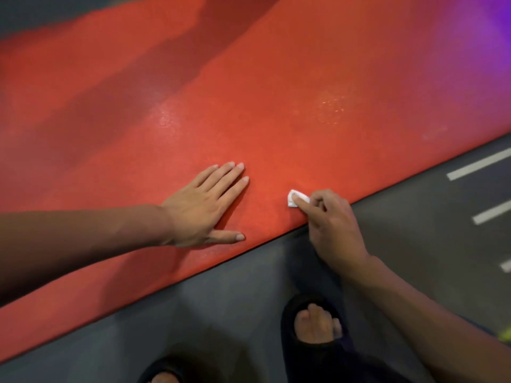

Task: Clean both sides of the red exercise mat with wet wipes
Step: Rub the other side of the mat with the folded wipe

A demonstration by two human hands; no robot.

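It looks like a gym: a big red exercise mat lies on a gray floor, with white lines painted beside the mat.

We count one red exercise mat under both hands, and one small folded wet wipe at the fingertips of the right hand. Two hands show, the left hand beside it. Below them are two black sandals, and three white floor stripes right of the right hand.

Mat cut by edges; wipe partly under finger.
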